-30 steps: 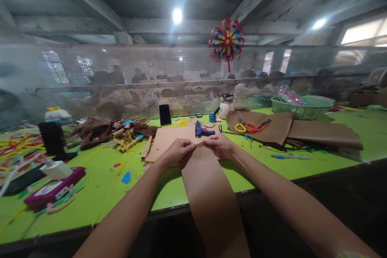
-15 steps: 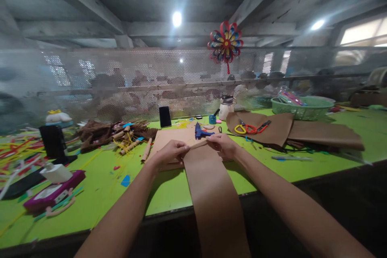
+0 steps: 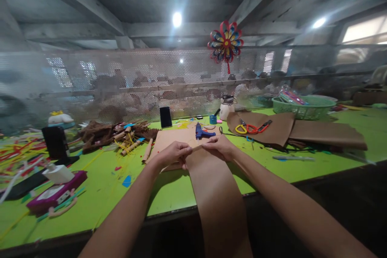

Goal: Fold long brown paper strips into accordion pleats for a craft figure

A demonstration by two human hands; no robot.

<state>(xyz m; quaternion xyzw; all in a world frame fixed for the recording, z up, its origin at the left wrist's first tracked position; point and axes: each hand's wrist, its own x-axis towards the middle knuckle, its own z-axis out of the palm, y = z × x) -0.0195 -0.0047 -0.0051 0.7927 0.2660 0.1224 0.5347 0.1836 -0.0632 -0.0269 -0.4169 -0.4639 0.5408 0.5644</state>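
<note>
A long strip of brown paper (image 3: 219, 193) hangs over the table's front edge toward me, its far end narrowly folded. My left hand (image 3: 175, 154) pinches the left side of that fold between thumb and fingers. On the right side of the same fold, my right hand (image 3: 220, 146) is closed in a pinch. Just beyond the fingers, a blue glue gun (image 3: 203, 131) lies on a tan board (image 3: 169, 138). The undersides of both hands' fingers are partly hidden.
Scissors with red and yellow handles (image 3: 252, 128) lie on brown paper sheets (image 3: 328, 133) at right, before a green basket (image 3: 302, 109). A purple power strip (image 3: 57, 193) and a phone on a stand (image 3: 55, 143) are at left. Rolled paper tubes (image 3: 148, 151) lie near the board.
Both hands keep hold of the folded paper end. My left hand first moved outward along the fold, then slightly back inward; the right hand shifted a little. The hanging strip moved slightly right.
</note>
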